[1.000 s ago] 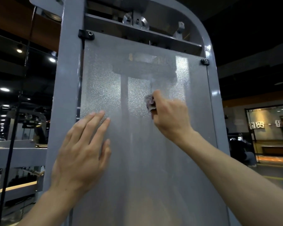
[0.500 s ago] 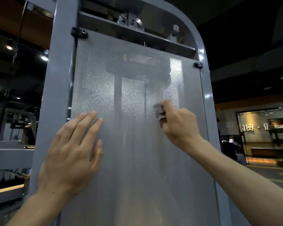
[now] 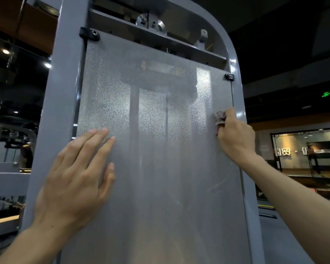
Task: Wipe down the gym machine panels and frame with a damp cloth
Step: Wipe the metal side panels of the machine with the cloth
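**Cloth at the panel's right edge**

Cloth (image 3: 219, 117), small and bunched, is pinched in the curled fingers of the right hand (image 3: 235, 138) and pressed to the frosted panel (image 3: 160, 168), just beside the grey frame (image 3: 239, 115). The left hand (image 3: 74, 180) lies flat on the panel's left side, fingers straight and slightly spread.

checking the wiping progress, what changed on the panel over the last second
The right hand, gripping the cloth, swept from the middle of the frosted panel across to its right edge, by the frame. The left hand stayed pressed flat on the panel's left side; nothing was let go.
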The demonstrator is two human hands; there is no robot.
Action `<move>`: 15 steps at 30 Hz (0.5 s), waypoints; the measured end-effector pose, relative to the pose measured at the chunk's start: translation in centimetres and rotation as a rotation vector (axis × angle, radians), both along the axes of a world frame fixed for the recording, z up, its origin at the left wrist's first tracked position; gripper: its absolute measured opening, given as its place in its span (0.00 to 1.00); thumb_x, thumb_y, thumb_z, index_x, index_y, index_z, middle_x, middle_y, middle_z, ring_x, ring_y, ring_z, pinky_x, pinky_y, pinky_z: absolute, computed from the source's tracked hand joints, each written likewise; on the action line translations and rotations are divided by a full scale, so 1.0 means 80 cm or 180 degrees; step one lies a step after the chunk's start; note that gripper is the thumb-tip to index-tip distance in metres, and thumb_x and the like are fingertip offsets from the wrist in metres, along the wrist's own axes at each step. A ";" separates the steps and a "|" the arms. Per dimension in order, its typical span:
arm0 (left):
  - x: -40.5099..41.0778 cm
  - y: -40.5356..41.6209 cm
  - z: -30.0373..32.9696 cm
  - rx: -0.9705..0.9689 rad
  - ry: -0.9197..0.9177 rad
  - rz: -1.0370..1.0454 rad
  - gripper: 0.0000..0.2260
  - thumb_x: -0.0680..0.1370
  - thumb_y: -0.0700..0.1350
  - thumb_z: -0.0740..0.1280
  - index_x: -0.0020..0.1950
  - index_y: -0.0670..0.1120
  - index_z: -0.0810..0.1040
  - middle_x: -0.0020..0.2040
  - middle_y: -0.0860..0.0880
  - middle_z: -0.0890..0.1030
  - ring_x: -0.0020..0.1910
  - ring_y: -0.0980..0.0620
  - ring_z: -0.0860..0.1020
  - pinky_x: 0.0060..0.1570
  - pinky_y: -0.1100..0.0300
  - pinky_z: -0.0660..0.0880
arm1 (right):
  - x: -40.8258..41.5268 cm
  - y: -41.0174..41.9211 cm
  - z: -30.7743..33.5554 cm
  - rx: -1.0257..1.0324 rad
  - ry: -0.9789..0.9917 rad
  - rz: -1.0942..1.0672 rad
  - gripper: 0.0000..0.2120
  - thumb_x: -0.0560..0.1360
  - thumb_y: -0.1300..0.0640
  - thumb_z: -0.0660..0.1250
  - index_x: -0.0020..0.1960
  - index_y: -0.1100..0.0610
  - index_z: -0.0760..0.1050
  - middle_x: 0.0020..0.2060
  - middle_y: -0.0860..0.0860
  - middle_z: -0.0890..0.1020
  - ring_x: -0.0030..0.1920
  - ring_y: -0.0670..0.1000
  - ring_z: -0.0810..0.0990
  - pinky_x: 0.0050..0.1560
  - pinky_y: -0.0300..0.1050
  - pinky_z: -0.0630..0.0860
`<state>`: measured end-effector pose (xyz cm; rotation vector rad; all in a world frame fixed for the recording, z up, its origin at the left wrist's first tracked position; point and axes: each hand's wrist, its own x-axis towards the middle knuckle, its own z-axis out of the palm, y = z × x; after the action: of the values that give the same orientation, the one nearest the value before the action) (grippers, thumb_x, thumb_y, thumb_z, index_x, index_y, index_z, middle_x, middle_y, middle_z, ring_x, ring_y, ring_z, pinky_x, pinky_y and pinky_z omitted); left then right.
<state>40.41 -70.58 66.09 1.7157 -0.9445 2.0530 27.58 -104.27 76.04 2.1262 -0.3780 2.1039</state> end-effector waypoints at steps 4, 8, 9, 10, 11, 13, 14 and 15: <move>-0.001 -0.001 0.000 -0.0011 -0.0002 0.0011 0.23 0.82 0.48 0.58 0.74 0.39 0.75 0.76 0.42 0.72 0.76 0.40 0.69 0.75 0.43 0.65 | 0.000 0.013 -0.024 -0.0824 0.0449 -0.0065 0.12 0.75 0.62 0.70 0.51 0.58 0.67 0.30 0.47 0.70 0.25 0.57 0.71 0.27 0.43 0.59; -0.002 0.000 -0.001 -0.0024 -0.0063 0.0028 0.23 0.82 0.47 0.59 0.73 0.39 0.76 0.76 0.42 0.73 0.75 0.40 0.70 0.73 0.42 0.66 | -0.013 -0.028 0.000 -0.0086 0.0264 -0.0204 0.08 0.80 0.59 0.65 0.56 0.60 0.68 0.34 0.53 0.76 0.29 0.58 0.72 0.32 0.48 0.63; -0.002 0.000 -0.001 -0.0025 -0.0068 0.0023 0.22 0.82 0.47 0.59 0.73 0.39 0.76 0.76 0.42 0.73 0.75 0.40 0.70 0.73 0.41 0.67 | -0.016 -0.036 0.004 0.0112 0.0249 -0.0238 0.08 0.81 0.58 0.63 0.56 0.60 0.67 0.35 0.54 0.77 0.31 0.58 0.72 0.33 0.49 0.64; -0.002 0.000 -0.001 -0.0027 -0.0073 0.0018 0.22 0.82 0.47 0.59 0.73 0.39 0.76 0.76 0.42 0.73 0.75 0.40 0.71 0.73 0.41 0.67 | -0.017 -0.042 0.006 0.0210 0.0235 -0.0252 0.08 0.82 0.58 0.63 0.56 0.59 0.66 0.35 0.55 0.77 0.31 0.58 0.72 0.34 0.49 0.64; -0.002 -0.001 -0.001 -0.0031 -0.0081 0.0012 0.22 0.82 0.47 0.59 0.73 0.39 0.76 0.76 0.42 0.73 0.75 0.40 0.71 0.73 0.41 0.67 | -0.018 -0.044 0.005 0.0247 0.0230 -0.0232 0.08 0.82 0.58 0.63 0.56 0.59 0.66 0.35 0.54 0.77 0.31 0.58 0.72 0.34 0.50 0.65; -0.002 -0.001 -0.002 -0.0044 -0.0095 -0.0011 0.22 0.82 0.47 0.59 0.73 0.39 0.76 0.76 0.42 0.73 0.75 0.40 0.71 0.72 0.41 0.67 | -0.019 -0.044 -0.005 0.0204 0.0281 -0.0129 0.09 0.81 0.58 0.64 0.57 0.59 0.66 0.35 0.53 0.77 0.31 0.57 0.73 0.34 0.51 0.69; -0.002 -0.001 -0.002 -0.0046 -0.0098 -0.0018 0.22 0.82 0.47 0.59 0.73 0.39 0.76 0.75 0.42 0.73 0.75 0.40 0.71 0.73 0.41 0.67 | -0.020 -0.045 -0.014 0.0164 0.0331 -0.0097 0.09 0.81 0.58 0.64 0.57 0.59 0.66 0.35 0.52 0.77 0.31 0.57 0.75 0.34 0.51 0.72; -0.002 0.000 -0.002 -0.0045 -0.0101 -0.0019 0.22 0.82 0.47 0.59 0.73 0.39 0.76 0.75 0.42 0.73 0.75 0.40 0.71 0.73 0.41 0.67 | -0.021 -0.047 -0.026 0.0125 0.0395 -0.0081 0.09 0.81 0.58 0.65 0.56 0.58 0.66 0.34 0.52 0.77 0.30 0.56 0.75 0.33 0.51 0.73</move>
<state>40.27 -70.61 65.94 1.6760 -0.9413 2.0839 25.90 -107.99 73.97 2.2474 -0.4329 1.9544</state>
